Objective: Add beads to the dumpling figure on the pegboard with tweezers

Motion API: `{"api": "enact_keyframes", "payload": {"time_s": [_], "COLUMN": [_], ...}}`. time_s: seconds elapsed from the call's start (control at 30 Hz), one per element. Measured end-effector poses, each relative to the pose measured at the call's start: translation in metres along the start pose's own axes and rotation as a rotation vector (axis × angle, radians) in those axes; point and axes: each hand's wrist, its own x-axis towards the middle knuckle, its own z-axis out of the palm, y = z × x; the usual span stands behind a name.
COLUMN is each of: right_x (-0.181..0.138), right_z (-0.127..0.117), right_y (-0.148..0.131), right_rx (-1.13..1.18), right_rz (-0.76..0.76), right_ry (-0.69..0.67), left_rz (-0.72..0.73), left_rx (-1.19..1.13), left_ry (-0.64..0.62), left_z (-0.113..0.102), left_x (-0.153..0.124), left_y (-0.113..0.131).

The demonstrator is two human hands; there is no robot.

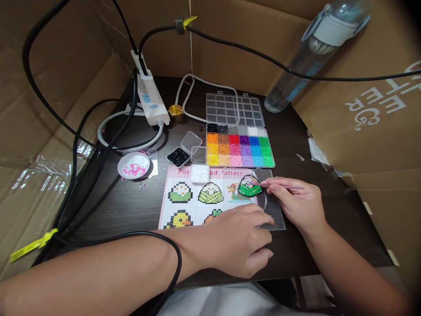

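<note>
My right hand [301, 202] pinches a pair of pink tweezers [289, 186], whose tips reach over a green, black, white and pink bead piece [250, 188]. That piece lies across the right side of a printed bead pattern sheet [194, 214] and the edge of a clear pegboard [276, 215]. My left hand [245, 239] rests palm down with fingers apart over the sheet's lower right and the board's near left corner. Nothing shows in its fingers, though the palm is hidden.
An opened bead box [240, 147] holds many colours behind the sheet. Small boxes of black beads [178, 156] and white beads [200, 174] stand beside it. Leftward are a dish of pink beads [133, 166] and a power strip [151, 96]. A cable [144, 233] crosses my left forearm; a bottle [312, 61] leans back right.
</note>
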Motion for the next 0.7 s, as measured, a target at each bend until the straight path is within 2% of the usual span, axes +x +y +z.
{"api": "enact_keyframes", "payload": {"time_s": [0.7], "right_x": [0.0001], "right_z": [0.0005], "right_y": [-0.0005], "right_rx": [-0.027], "right_rz": [0.01], "right_ry": [-0.001], "left_rz": [0.009], "left_rx": [0.034], "left_ry": [0.007], "left_z": [0.0046], "left_x": [-0.0018], "left_y": [-0.0014]}}
